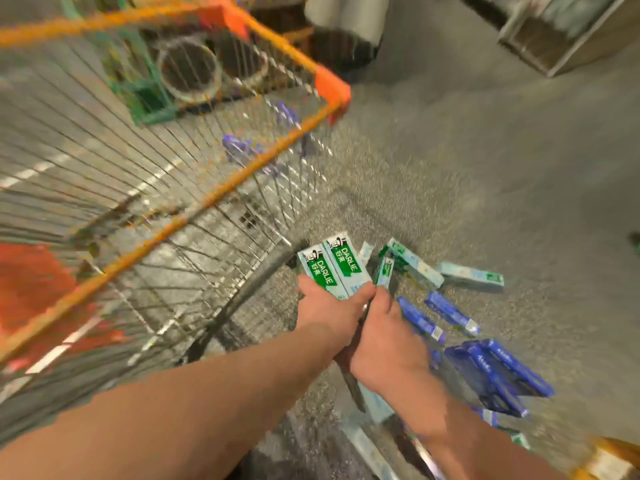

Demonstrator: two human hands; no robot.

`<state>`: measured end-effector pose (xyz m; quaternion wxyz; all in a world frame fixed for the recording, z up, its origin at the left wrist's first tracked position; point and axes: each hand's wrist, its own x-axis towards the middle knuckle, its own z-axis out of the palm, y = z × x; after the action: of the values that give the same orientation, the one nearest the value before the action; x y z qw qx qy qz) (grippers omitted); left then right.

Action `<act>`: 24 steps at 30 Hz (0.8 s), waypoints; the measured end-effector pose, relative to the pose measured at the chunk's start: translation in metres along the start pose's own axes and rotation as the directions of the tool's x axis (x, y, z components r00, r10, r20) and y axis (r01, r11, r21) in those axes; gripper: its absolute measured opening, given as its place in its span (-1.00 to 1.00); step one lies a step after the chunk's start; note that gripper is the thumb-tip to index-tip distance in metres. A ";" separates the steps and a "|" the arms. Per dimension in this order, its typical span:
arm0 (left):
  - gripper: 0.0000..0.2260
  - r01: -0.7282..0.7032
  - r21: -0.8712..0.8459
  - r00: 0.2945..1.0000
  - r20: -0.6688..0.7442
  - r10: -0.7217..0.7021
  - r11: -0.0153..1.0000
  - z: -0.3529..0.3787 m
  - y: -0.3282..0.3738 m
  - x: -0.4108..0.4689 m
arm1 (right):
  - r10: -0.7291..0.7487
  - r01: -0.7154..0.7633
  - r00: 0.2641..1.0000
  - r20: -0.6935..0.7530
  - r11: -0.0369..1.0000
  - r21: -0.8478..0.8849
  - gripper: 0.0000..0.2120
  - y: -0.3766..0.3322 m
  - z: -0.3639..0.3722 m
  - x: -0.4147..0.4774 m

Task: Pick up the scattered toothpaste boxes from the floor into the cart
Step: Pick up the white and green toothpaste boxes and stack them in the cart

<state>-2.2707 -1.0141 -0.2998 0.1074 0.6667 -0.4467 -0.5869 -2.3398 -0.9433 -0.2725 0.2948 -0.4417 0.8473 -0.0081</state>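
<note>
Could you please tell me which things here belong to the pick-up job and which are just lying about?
Job: green Darlie boxes in left hand; right hand; loose pale boxes; blue boxes; cart.
Lying about: green rack; wooden shelf unit.

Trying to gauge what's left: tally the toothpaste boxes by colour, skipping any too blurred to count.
Green-and-white boxes: 6
Blue boxes: 5, the stacked ones uncertain
Total: 11, blurred boxes at the bottom edge left out
</note>
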 end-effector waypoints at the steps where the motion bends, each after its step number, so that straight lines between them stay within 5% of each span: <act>1: -0.36 -0.021 -0.036 1.000 -0.004 0.021 0.999 -0.016 0.024 -0.022 | -0.022 0.022 1.000 -0.018 1.000 -0.017 -0.16 -0.015 -0.031 -0.016; 12: -0.35 -0.219 -0.230 0.964 -0.198 0.175 0.948 -0.189 0.211 -0.177 | -0.317 0.274 0.934 -0.167 0.932 -0.236 -0.25 -0.186 -0.250 -0.127; 24: -0.34 -0.337 -0.209 0.869 -0.445 0.217 0.918 -0.359 0.225 -0.163 | -0.520 0.489 0.850 -0.090 0.840 -0.235 -0.11 -0.356 -0.256 -0.123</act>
<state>-2.0465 -1.1634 0.0658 0.3764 0.6817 -0.4182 -0.4677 -2.1514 -1.1309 0.0975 0.1708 -0.6753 0.7168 -0.0322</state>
